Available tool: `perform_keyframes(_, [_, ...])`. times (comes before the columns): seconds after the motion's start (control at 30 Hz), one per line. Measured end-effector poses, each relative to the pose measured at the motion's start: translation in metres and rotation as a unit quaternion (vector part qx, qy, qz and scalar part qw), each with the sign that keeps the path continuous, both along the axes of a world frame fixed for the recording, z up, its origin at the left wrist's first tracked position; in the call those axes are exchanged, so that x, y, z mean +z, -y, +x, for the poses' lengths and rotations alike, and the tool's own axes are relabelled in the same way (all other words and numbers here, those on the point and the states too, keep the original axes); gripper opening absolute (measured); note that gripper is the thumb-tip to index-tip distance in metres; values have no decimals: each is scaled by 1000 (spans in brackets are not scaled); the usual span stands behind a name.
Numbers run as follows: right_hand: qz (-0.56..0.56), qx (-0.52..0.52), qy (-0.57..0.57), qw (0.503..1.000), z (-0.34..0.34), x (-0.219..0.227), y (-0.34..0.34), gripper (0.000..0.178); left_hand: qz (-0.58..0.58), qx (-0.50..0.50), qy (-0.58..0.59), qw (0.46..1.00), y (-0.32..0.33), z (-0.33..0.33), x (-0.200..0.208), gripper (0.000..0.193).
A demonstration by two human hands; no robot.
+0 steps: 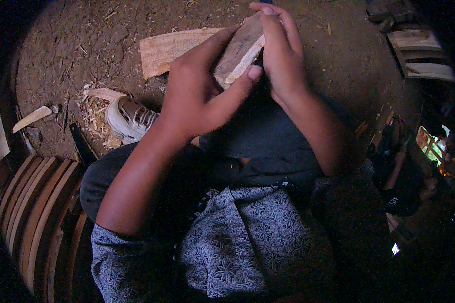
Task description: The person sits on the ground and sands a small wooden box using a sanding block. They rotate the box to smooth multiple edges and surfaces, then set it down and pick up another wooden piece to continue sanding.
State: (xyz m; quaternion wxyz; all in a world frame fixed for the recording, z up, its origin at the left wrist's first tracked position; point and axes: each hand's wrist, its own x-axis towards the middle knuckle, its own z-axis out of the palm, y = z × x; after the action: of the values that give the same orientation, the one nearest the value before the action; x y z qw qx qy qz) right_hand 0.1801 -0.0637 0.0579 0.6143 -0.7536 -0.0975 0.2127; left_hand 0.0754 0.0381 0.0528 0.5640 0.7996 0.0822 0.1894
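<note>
A short, thick piece of wood (240, 50) is held between my two hands, tilted, with a pale cut edge along its side. My left hand (199, 93) grips its near end, thumb stretched along the pale edge. At the far end my right hand (285, 55) wraps round it, thumb on top; its other fingers are partly hidden. Beyond my left hand a broad, flat wooden board (174, 45) lies on the ground, partly covered by that hand.
A pale shoe (129, 118) rests among wood shavings (97, 113). Several curved wooden slats (35, 202) are stacked at the left, and more wood pieces (422, 53) lie at the far right. Another person (399, 177) sits in shadow on the right.
</note>
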Motion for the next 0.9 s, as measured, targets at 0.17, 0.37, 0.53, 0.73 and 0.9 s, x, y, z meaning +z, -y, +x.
perform_keyframes(0.17, [-11, -20, 0, 1000, 3, -9, 1, 36, -310, -1, 3, 951, -2, 4, -20, 54])
perform_keyframes(0.37, [-75, -109, -95, 987, 20, -8, -7, 50, -73, -22, -72, 994, 9, -1, -36, 56])
perform_keyframes(0.53, [-100, -37, -25, 994, 51, -32, -10, 45, -257, 56, -148, 954, 1, 7, -30, 53])
perform_keyframes(0.73, [-86, 93, 61, 990, 53, -18, -17, 47, -485, 77, -177, 853, -10, 0, -62, 49])
perform_keyframes(0.9, [-81, 194, 221, 952, 55, -93, -5, 37, -432, 77, -243, 865, -8, -1, -70, 49])
